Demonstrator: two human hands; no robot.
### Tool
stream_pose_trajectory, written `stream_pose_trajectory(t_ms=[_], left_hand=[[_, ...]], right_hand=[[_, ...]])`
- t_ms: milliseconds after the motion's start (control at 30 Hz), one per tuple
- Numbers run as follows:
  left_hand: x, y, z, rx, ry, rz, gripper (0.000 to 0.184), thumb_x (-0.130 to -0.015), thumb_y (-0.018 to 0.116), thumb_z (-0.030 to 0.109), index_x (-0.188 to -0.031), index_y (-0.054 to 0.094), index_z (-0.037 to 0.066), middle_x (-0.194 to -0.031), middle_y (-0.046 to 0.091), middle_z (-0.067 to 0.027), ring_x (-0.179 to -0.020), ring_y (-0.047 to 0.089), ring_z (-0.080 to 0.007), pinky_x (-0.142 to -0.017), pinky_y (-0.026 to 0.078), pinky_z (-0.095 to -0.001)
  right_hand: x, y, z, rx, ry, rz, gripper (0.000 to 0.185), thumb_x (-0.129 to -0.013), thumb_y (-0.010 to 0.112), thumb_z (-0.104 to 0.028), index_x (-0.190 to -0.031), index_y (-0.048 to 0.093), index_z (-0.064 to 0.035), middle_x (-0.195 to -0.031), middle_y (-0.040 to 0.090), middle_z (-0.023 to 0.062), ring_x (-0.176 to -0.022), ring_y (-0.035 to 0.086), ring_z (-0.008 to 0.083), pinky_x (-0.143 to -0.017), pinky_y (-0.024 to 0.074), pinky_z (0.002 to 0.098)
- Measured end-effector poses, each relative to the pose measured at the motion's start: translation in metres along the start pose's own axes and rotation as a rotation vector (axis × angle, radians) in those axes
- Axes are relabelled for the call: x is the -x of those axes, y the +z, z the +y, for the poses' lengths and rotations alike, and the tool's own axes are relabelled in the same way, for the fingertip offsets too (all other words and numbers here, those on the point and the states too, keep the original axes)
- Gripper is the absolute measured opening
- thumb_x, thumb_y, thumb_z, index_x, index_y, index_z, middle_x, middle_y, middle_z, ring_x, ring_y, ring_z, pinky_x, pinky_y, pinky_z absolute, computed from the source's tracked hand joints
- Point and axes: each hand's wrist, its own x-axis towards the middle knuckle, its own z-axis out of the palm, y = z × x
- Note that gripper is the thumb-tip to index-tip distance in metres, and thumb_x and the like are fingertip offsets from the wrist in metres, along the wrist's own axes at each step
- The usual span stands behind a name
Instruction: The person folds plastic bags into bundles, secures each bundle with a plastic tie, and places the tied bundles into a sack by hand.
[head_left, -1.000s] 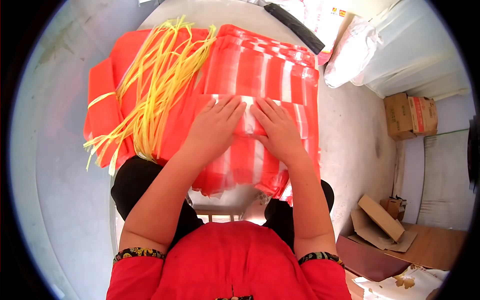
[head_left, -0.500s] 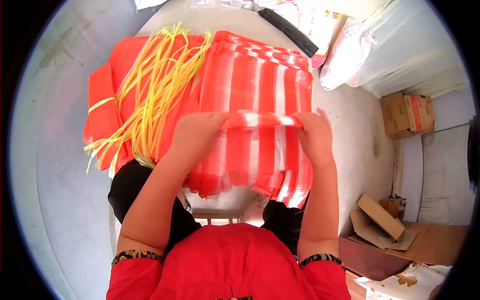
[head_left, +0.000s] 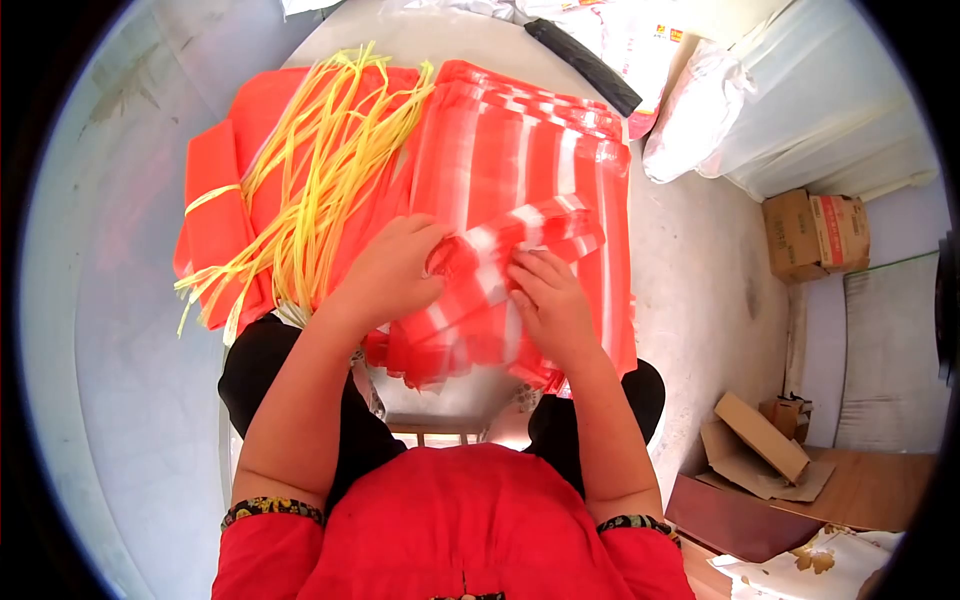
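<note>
A thin red-and-white striped plastic sheet (head_left: 470, 283), folded into a narrow band, lies slanted across a stack of like striped sheets (head_left: 540, 150). Closed around the band's left end is my left hand (head_left: 395, 268). My right hand (head_left: 550, 305) pinches the band near its middle, fingers bent over its edge. The band's far end points up and right, free of both hands. To the left, a bundle of yellow ties (head_left: 325, 190) is spread over folded plain red material (head_left: 215, 180).
The stack rests on a pale table (head_left: 400, 30) over my knees. A black roll (head_left: 583, 65) and white bags (head_left: 700, 105) lie at the back right. Cardboard boxes (head_left: 795, 235) stand by the right wall, and an opened carton (head_left: 760, 450) sits lower right.
The band was held level between both hands, one at each end. Now it slants, and my right hand has moved left and down to its middle, leaving the far end free.
</note>
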Motion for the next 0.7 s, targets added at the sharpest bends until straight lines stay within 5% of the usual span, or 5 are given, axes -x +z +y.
stream_pose_trajectory(t_ms=[167,433,700], left_hand=[[-0.017,0.023,0.003,0.021,0.168,0.107,0.066,-0.087,0.071,0.013,-0.149,0.051,-0.001,-0.139,0.061,-0.024,-0.131,0.057,-0.0389,-0.109,0.048,-0.0419],[-0.025,0.02,0.011,0.182,0.0,-0.027,0.06,-0.093,0.064,0.007,-0.15,0.05,-0.001,-0.142,0.059,-0.0261,-0.13,0.058,-0.0414,-0.109,0.049,-0.045],[-0.011,0.058,-0.008,-0.132,0.323,0.102,0.061,-0.087,0.058,-0.005,-0.148,0.052,-0.002,-0.155,0.052,-0.0221,-0.145,0.049,-0.0377,-0.121,0.04,-0.0449]], right_hand=[[-0.007,0.004,-0.006,-0.001,-0.153,-0.069,0.033,-0.082,0.072,0.0,-0.114,0.074,-0.0015,-0.125,0.071,0.0136,-0.123,0.062,0.0347,-0.105,0.0519,0.0444],[-0.021,0.015,-0.018,-0.031,-0.219,-0.021,0.03,-0.08,0.071,0.002,-0.109,0.073,-0.0026,-0.12,0.069,0.0124,-0.11,0.064,0.0318,-0.098,0.0539,0.0424],[-0.028,0.012,0.005,0.142,-0.135,-0.246,0.029,-0.088,0.073,-0.022,-0.111,0.071,-0.006,-0.112,0.07,0.0099,-0.114,0.06,0.0288,-0.111,0.0406,0.0453]])
